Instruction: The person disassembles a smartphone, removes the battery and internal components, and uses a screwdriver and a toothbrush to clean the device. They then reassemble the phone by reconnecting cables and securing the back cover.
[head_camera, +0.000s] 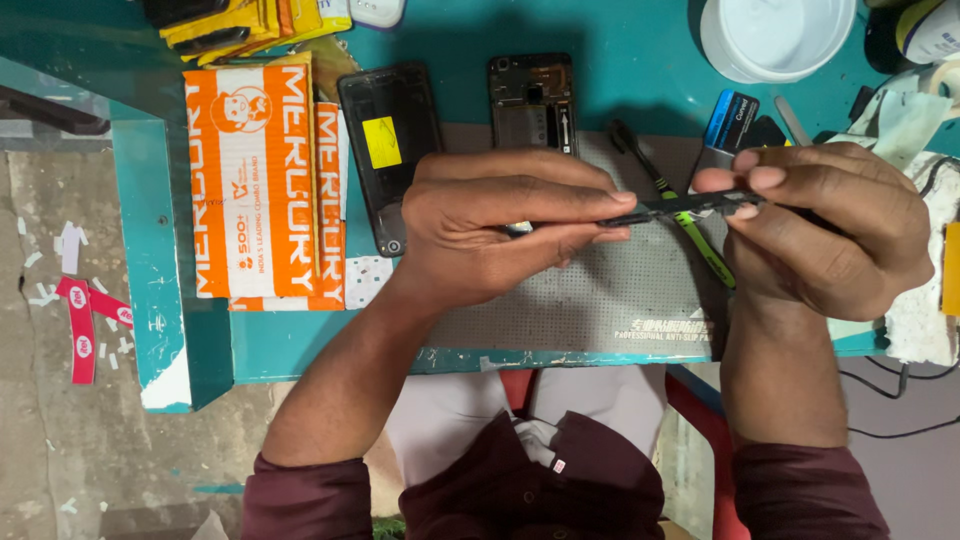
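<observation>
Grey anti-slip mat (600, 290) on a teal workbench (160, 300). Both hands, left (490, 235) and right (840, 225), pinch a thin dark phone part (680, 207) edge-on between them.

Teal workbench (160, 300), grey concrete floor (60, 420) – paper scraps

Under my hands the grey mat (600, 290) lies mostly bare, so there is room to come down there. A green-handled tool (700, 245) slants across its right part. Behind, two opened phones (388, 150) (532, 100) block the far edge (side by side, just apart). The orange box (255, 180) closes off the left, the white tub (775, 35) the far right corner.
</observation>
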